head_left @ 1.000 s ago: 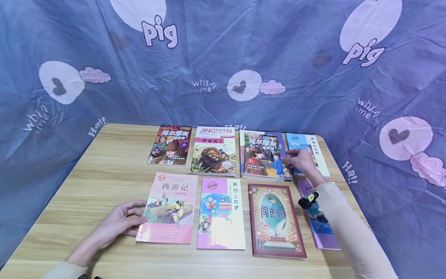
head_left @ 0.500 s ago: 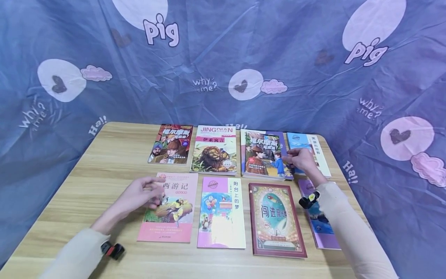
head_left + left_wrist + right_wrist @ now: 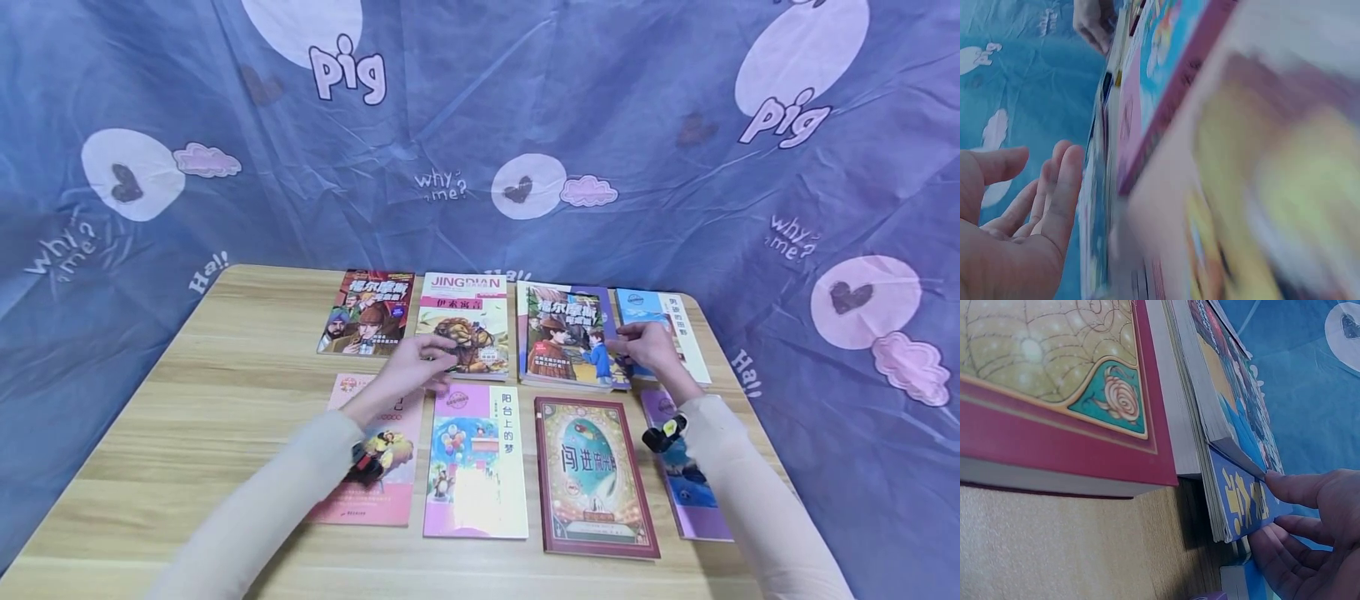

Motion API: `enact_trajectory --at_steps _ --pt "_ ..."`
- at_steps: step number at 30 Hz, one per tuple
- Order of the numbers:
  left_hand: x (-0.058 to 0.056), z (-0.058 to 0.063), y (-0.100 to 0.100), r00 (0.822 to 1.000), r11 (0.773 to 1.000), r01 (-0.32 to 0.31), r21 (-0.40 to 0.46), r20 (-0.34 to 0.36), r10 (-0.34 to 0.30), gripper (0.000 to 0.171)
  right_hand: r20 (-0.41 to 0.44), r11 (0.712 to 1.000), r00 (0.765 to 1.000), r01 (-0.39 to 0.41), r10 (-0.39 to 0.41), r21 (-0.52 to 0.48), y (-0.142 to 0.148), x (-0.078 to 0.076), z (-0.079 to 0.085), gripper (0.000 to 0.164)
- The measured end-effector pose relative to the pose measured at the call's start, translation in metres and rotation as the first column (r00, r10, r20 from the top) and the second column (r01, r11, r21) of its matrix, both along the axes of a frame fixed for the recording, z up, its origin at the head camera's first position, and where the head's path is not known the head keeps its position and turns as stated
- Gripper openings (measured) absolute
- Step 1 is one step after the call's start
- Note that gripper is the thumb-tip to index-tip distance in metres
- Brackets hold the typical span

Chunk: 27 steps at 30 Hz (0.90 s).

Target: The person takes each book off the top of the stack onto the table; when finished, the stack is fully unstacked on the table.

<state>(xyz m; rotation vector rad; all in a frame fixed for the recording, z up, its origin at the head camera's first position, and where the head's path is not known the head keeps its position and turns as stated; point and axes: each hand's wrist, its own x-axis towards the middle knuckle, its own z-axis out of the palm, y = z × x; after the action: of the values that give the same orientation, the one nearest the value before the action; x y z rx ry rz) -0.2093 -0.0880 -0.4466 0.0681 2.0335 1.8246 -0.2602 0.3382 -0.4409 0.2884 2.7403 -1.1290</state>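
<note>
My left hand [image 3: 416,367] reaches over the table with fingers extended, overlapping the lower part of the lion-cover book [image 3: 462,325]. Nothing is between its fingers in the left wrist view. Beneath its forearm lies a pink book [image 3: 367,496], partly hidden. At the back right, a detective comic-style book [image 3: 562,333] lies on top of a small stack of books. My right hand [image 3: 651,350] pinches the right edge of this stack. In the right wrist view its thumb [image 3: 1291,487] is against the top book, and its fingers meet the edge of the purple book [image 3: 1244,500] below.
A red detective book [image 3: 366,312] lies back left. In front are a purple-and-white book [image 3: 476,458], a dark red framed book [image 3: 597,475] and a purple book [image 3: 686,492] under the right arm. A blue-and-white book [image 3: 693,342] lies at the back right. A patterned cloth [image 3: 450,100] hangs behind.
My left hand has left the pink book's left edge and moved up and right to the lion-cover book. The right hand has stayed at the stack's edge.
</note>
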Motion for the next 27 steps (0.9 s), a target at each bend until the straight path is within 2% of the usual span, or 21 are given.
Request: enact_trajectory --at_steps 7,13,19,27 --pt "-0.027 -0.004 0.058 1.0 0.998 -0.01 0.065 0.011 0.01 0.042 -0.002 1.0 1.0 -0.002 0.002 0.013 0.002 -0.001 -0.001 0.059" --pt "-0.045 -0.01 0.091 1.0 0.995 -0.017 0.099 0.028 0.014 0.043 -0.011 1.0 1.0 -0.002 0.002 0.012 0.001 0.001 -0.001 0.057" --pt "-0.055 -0.011 0.112 0.998 0.993 -0.039 0.112 0.051 0.033 0.043 -0.008 1.0 1.0 -0.001 0.001 0.01 0.002 0.0 -0.002 0.058" --pt "-0.062 -0.012 0.126 0.997 0.995 -0.059 0.086 0.055 0.054 0.042 -0.02 1.0 1.0 0.012 -0.012 -0.002 0.004 -0.002 -0.002 0.055"
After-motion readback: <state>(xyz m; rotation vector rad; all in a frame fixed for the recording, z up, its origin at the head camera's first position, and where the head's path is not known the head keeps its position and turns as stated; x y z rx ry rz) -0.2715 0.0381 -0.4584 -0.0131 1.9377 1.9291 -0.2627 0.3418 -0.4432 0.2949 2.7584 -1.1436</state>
